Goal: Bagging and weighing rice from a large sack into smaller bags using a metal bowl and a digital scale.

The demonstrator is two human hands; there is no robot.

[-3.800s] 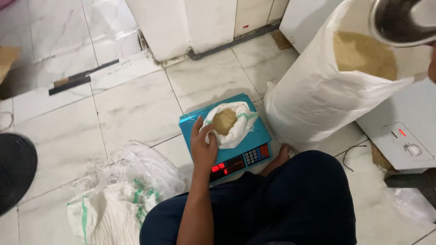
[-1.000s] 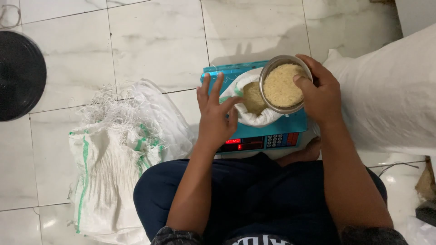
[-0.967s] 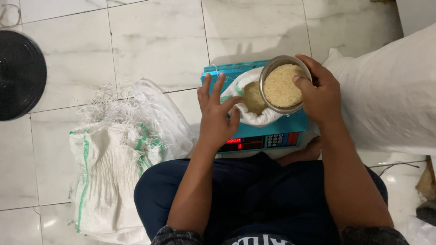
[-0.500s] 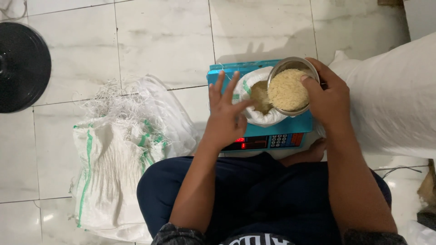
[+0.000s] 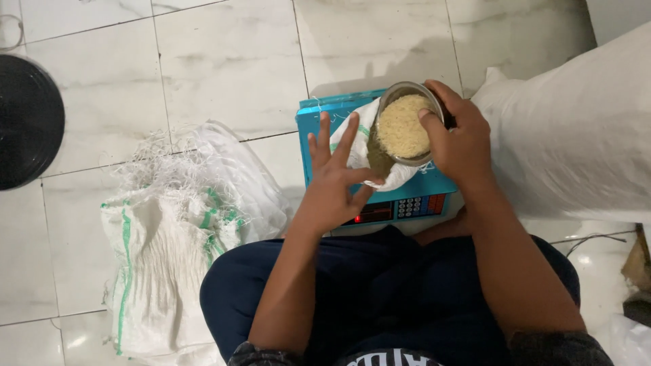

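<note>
Small round bowl (image 5: 405, 125) of shiny metal, heaped with matt pale grain. Thin white plastic bag (image 5: 359, 146), crinkled. Teal weighing scale (image 5: 434, 186), smooth plastic. Frayed white-and-green woven sack (image 5: 169, 237), coarse. Glossy marble-look floor tiles (image 5: 224, 61).

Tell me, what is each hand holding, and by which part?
The right hand holds the metal bowl of grain by its rim. The left hand steadies the white bag at its mouth.

A small white plastic bag (image 5: 363, 146) of grain sits open on a teal scale (image 5: 319, 115), whose near edge carries a dark screen (image 5: 363, 214) with red digits. A large white sack (image 5: 576, 142) stands right; an empty woven sack (image 5: 169, 230) with green stripes lies left on the floor.
</note>
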